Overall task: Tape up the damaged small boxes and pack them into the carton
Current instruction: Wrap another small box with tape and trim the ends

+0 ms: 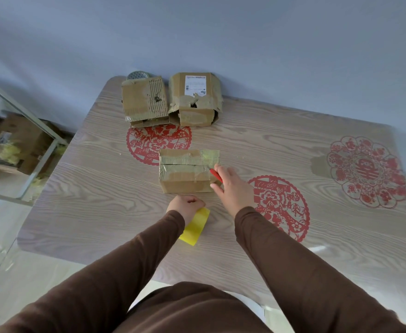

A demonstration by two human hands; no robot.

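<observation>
Far L on a low shelf: carton [17, 140], well apart from table [101, 212]. At the table's back edge, 2 torn boxes [145, 99] untaped. L hand [185, 205] fisted on a yellow tape strip [195, 227]. Near box [187, 170] mid-table, partly taped. R hand [232, 186] grips a red cutter [215, 175] at the box's R end. Looks like taping step; next prob needs the strip cut & pressed over the seam.

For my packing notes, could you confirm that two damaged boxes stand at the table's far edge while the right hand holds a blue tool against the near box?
Not quite: in the head view the tool in the right hand is red; the rest is right.
</observation>
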